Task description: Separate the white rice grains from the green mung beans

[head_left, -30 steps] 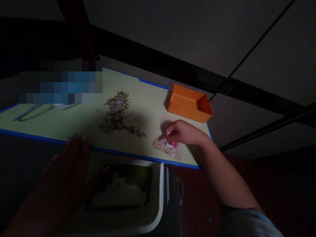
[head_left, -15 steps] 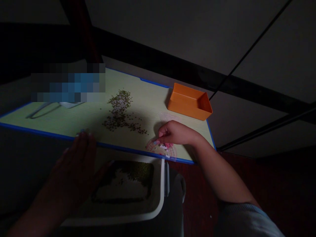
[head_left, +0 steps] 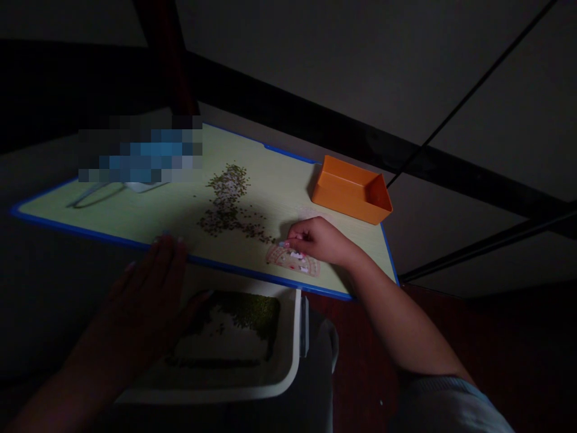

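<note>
My right hand (head_left: 318, 240) pinches the upper edge of a clear pink protractor (head_left: 311, 264), which lies on the pale yellow tabletop with its curved side toward the blue front edge. Small white and pink printed marks show on the protractor. To its left spreads a loose patch of small greenish-brown grains (head_left: 228, 207). My left hand (head_left: 148, 282), in shadow, has its fingers stretched out near the table's front edge, and nothing shows in it. Below the edge, a white tub (head_left: 288, 376) holds more of the dark green grains, partly hidden by my left hand.
An orange open box (head_left: 351, 189) stands at the back right of the table (head_left: 279, 180). At the back left sits a blurred-out bluish item (head_left: 148, 156) with a white base and a cable. A cabinet wall rises behind, and the room is dim.
The protractor has moved back from the front edge and now lies further onto the tabletop, with my right hand still on it. My view has shifted slightly; my left hand stays by the edge.
</note>
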### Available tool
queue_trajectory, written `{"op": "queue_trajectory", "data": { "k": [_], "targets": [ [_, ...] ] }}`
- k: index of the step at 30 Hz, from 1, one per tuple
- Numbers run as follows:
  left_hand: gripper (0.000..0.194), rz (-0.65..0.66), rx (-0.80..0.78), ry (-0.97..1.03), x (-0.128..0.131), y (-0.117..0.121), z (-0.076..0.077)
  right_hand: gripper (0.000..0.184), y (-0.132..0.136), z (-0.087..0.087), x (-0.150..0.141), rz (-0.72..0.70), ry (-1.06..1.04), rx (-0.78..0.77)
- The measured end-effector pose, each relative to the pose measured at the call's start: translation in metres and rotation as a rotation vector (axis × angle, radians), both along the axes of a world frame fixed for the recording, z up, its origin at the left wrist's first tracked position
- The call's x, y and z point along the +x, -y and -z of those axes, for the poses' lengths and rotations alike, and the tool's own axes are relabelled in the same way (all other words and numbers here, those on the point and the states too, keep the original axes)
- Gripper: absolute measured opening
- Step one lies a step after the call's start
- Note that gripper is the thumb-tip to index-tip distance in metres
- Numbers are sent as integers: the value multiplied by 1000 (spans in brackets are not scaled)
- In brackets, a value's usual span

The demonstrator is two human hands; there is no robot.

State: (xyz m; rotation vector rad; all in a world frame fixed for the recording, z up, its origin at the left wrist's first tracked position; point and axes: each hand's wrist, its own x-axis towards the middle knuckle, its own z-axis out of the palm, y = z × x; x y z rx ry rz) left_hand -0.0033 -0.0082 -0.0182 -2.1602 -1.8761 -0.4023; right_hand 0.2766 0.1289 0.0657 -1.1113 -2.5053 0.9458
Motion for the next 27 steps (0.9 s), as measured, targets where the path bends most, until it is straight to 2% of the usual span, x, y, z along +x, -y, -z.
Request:
{"op": "queue_trajectory", "data": {
  "k": [9, 27],
  "targets": [
    [87, -21, -54, 131, -3, -1, 0, 23, 1, 5, -2, -30, -12, -20],
    [83, 16, -76, 77, -4, 0, 0, 23, 4, 8, -3, -80, 1, -61]
  ]
}}
